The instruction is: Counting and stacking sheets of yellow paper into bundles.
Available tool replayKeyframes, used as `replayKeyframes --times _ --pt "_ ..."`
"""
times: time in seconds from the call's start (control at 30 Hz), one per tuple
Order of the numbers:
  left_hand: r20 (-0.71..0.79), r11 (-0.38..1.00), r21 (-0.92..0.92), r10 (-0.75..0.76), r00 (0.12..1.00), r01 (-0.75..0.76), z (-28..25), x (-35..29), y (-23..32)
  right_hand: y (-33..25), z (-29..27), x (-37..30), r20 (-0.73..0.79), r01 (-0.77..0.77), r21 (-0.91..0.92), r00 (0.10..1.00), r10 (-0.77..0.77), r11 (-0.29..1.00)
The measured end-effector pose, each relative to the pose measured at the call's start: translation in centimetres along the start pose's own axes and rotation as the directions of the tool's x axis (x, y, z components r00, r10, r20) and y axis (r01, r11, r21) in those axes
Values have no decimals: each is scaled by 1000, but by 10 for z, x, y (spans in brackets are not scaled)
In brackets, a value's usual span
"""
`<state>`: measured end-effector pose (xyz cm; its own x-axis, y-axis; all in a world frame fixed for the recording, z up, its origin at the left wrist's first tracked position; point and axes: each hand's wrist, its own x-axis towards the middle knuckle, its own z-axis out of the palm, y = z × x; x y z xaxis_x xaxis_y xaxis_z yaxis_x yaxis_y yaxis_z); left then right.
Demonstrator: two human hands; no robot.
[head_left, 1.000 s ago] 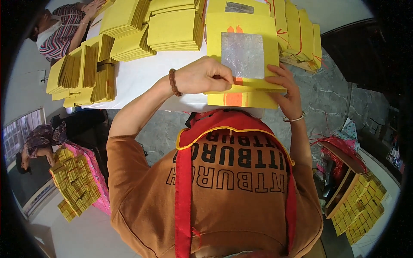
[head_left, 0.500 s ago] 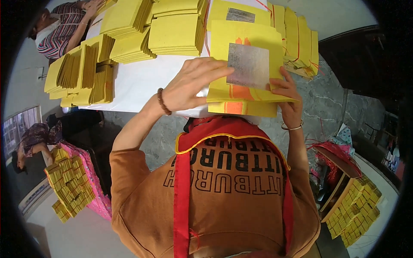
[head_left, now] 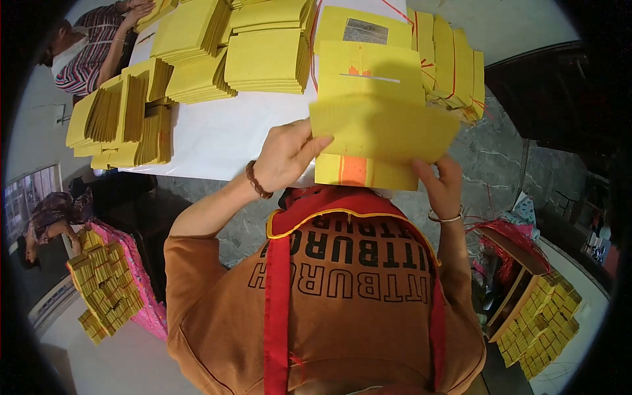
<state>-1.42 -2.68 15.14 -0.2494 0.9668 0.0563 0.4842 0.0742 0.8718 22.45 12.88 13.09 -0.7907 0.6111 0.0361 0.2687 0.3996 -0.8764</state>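
Note:
Between my hands is a sheet of yellow joss paper (head_left: 382, 128), its near part bent up and away so its plain side shows. My left hand (head_left: 283, 155) is closed on the sheet's left edge, thumb toward me. At the lower right corner my right hand (head_left: 442, 187) pinches the same sheet between thumb and fingers. Under and beyond it lies a stack of joss paper (head_left: 355, 170) with orange print. Part of a silver patch shows as a thin strip past the bent edge. Another sheet with a grey-silver square (head_left: 366, 31) lies farther off.
Folded yellow paper bundles (head_left: 266, 62) fill the table's far left, on a white cover (head_left: 217, 131). Bundles tied with red string (head_left: 454, 62) stand at right. A person in stripes (head_left: 89, 52) handles paper at far left; another person (head_left: 56, 214) is by a heap of yellow bundles (head_left: 108, 283).
The sheet's near edge has been raised and bent away from me, hiding most of the silver square. My left hand has come off the square to the sheet's left edge; my right hand has moved nearer me.

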Motion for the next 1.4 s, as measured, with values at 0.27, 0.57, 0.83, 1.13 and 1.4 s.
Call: replayKeyframes --times 0.27,0.57,0.83,1.13,1.4 --pt "114 787 -500 -355 928 363 6 19 -26 -19 11 24 -121 -142 385 972 202 912" --pt "61 792 -476 -403 913 382 3 26 -10 -8 24 34 -222 -137 361 948 227 922" --pt "-237 992 -91 -108 965 89 -1 25 -2 -10 28 33 -288 -170 302 922 260 938" --pt "365 733 519 274 890 -439 34 41 19 -2 32 34 -336 -170 248 908 249 954" --pt "351 672 598 270 897 -437 44 36 0 -30 26 20 -364 -119 -330 931 -10 936"
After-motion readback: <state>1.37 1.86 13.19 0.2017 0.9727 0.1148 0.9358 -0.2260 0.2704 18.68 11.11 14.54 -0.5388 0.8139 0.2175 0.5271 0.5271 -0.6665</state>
